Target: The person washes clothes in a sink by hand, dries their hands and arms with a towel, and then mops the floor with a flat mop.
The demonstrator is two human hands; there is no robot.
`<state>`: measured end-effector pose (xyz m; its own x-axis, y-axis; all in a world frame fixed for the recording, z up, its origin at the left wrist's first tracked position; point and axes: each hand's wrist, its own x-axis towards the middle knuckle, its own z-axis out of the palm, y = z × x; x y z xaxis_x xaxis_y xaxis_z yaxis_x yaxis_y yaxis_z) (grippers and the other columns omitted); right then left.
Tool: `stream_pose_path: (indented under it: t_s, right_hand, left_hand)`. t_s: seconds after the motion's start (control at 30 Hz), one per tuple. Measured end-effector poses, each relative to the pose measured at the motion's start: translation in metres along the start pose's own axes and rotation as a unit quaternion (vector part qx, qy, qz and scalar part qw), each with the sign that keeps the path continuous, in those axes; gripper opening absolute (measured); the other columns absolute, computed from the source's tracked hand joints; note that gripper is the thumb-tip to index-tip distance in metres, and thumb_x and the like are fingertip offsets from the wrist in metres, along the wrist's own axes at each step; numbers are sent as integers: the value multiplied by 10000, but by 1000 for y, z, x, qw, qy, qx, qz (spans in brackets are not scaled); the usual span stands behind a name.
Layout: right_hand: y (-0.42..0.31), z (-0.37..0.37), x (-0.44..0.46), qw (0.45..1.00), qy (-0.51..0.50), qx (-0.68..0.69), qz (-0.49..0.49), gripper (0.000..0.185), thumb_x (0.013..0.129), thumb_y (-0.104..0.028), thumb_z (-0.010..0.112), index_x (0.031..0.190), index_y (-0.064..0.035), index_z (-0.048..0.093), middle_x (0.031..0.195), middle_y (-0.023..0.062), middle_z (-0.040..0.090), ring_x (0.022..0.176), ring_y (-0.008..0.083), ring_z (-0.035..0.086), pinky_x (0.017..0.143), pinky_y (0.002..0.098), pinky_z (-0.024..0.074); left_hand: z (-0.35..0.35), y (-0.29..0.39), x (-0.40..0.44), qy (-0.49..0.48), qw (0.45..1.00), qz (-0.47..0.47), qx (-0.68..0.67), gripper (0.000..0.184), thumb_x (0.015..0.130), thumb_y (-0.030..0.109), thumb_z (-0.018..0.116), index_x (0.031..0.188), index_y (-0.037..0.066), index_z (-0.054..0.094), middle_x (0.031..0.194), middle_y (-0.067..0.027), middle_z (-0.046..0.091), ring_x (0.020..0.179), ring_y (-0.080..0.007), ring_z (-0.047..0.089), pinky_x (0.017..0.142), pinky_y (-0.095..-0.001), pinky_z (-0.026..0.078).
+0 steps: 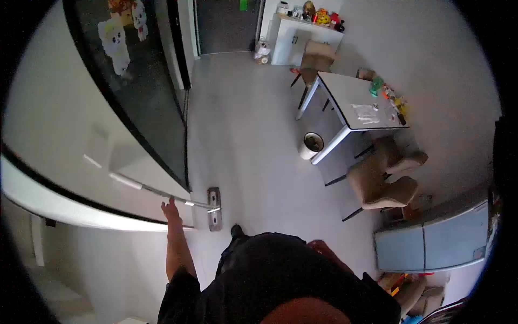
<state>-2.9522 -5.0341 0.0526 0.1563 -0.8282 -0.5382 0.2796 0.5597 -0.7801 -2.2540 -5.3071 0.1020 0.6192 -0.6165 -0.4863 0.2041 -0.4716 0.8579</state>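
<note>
Our left hand [172, 211], fingers spread, at mop handle [161, 193]; contact unclear. Right hand [322, 247] beside torso [280, 264], partly hidden; we cannot tell its state. Mop head [215, 216] on floor [248, 135]; wiped and unwiped parts indistinguishable.

Dim indoor light, grainy, washed-out colour. Source direction: can't tell. Floor [245, 124] evenly grey, soft sheen, no hard shadows; darker under the table [345, 92]. Pale glare on its top, toward the near-left corner; clutter [400, 102] along the wall-side edge smears together. Shirt [264, 275] close to black, detail crushed. Mop [214, 218] readable; left hand [171, 212] soft. Strong fisheye: fridge [399, 248] bends, black vignette eats all corners.
</note>
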Motion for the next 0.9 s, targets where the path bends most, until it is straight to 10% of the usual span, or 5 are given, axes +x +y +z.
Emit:
stream_pose_path:
  t_s: [0.3, 0.5, 0.77, 0.83, 0.9]
  right_hand:
    - [-58, 16, 11, 931, 131, -287, 185, 108, 815, -208, 641, 827, -104, 666, 810, 99, 663, 768, 248, 655, 640, 394, 530]
    - [-155, 0, 123, 909, 43, -364, 199, 146, 842, -247, 614, 865, -113, 669, 840, 99, 663, 795, 249, 651, 664, 392, 528]
    - [-307, 9, 347, 840, -189, -499, 100, 199, 879, -298, 578, 916, -126, 672, 879, 100, 664, 830, 251, 645, 696, 390, 524]
    - [-356, 31, 426, 846, -311, -432, 47, 213, 888, -311, 569, 929, -129, 673, 888, 100, 664, 839, 251, 644, 704, 389, 523]
    - [-393, 84, 503, 914, -298, -122, 245, 201, 893, -267, 628, 820, -83, 596, 742, 33, 596, 714, 172, 587, 605, 333, 495]
  left_hand:
    - [35, 18, 16, 111, 970, 82, -200, 576, 869, 362, 699, 1273, 24, 467, 1062, -113, 609, 1021, -196, 543, 941, -367, 421]
    - [41, 50, 3, 168, 974, 123, -89, 390, 833, 366, 709, 986, 24, 601, 771, -51, 584, 695, -165, 515, 651, -344, 453]
    - [88, 32, -99, 92, 989, 78, 85, 293, 868, 296, 626, 918, 9, 599, 869, -122, 656, 861, -243, 643, 758, -384, 502]
    - [104, 62, -153, 143, 975, 112, 129, 336, 874, 346, 627, 935, 17, 600, 913, -157, 664, 908, -310, 645, 790, -413, 507]
    - [111, 78, -198, 124, 983, 58, 123, 380, 872, 394, 630, 959, 25, 609, 950, -188, 667, 918, -325, 643, 821, -439, 503]
